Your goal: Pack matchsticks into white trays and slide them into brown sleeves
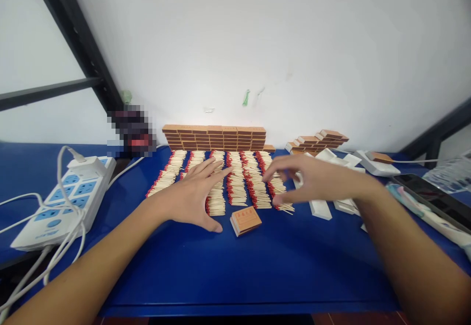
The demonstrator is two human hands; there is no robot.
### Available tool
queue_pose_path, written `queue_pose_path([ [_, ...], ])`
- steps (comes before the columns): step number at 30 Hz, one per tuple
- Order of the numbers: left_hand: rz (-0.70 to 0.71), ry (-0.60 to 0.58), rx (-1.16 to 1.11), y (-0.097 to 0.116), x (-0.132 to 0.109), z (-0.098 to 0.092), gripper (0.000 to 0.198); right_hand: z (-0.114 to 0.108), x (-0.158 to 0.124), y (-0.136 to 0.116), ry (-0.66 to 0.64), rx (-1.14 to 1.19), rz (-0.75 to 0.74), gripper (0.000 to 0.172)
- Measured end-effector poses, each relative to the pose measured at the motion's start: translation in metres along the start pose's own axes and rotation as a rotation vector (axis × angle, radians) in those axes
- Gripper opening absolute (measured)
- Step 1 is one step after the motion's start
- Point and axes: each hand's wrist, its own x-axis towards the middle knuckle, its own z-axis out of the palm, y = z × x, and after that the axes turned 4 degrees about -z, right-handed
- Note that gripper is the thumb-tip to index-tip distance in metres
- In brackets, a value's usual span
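Note:
Rows of red-tipped matches (235, 180) lie spread on the blue table (235, 266). My left hand (195, 195) rests flat over the left rows, fingers stretched out and apart, thumb near a small orange matchbox (246, 220). My right hand (309, 177) hovers over the right rows, fingers spread and slightly blurred, nothing held. A wall of stacked orange matchboxes (215, 138) stands behind the matches.
A loose pile of matchboxes (318, 142) and white inner trays (331, 202) lie at the right. A white power strip (64, 200) with cables sits at the left. A dark phone (436, 200) lies at the far right. A white wall rises behind.

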Motion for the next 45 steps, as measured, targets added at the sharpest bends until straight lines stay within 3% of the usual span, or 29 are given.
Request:
queue_pose_path([
  [2, 0.017, -0.016, -0.02, 0.001, 0.0, 0.002, 0.141, 0.02, 0.006, -0.027, -0.083, 0.075, -0.123, 0.048],
  [5, 0.055, 0.023, -0.066, 0.004, 0.001, 0.005, 0.141, 0.039, 0.01, -0.045, -0.125, 0.103, -0.155, 0.03],
  [8, 0.124, 0.137, -0.11, 0.012, 0.001, 0.008, 0.129, 0.042, 0.011, -0.044, -0.098, 0.159, -0.158, 0.014],
  [12, 0.201, 0.226, -0.114, 0.025, 0.002, 0.011, 0.102, 0.042, 0.013, -0.037, -0.109, 0.229, -0.129, 0.028],
  [15, 0.191, 0.23, -0.104, 0.028, 0.003, 0.013, 0.077, 0.045, 0.016, -0.035, -0.14, 0.254, -0.093, 0.039],
  [22, 0.176, 0.181, -0.116, 0.028, 0.002, 0.013, 0.044, 0.051, 0.018, -0.033, -0.139, 0.198, -0.13, 0.028],
  [29, 0.206, 0.193, -0.095, 0.028, 0.003, 0.009, 0.028, 0.059, 0.022, -0.032, 0.0, 0.194, -0.21, 0.008],
  [33, 0.221, 0.238, -0.086, 0.026, 0.004, 0.006, 0.025, 0.06, 0.023, -0.033, 0.133, 0.195, -0.262, 0.013],
  [39, 0.103, 0.347, -0.263, 0.023, 0.006, 0.0, 0.037, 0.056, 0.023, -0.029, 0.421, 0.149, -0.378, 0.009],
  [45, 0.007, 0.304, -0.458, 0.022, 0.005, -0.003, 0.039, 0.064, 0.027, -0.027, 0.474, 0.141, -0.358, 0.012],
])
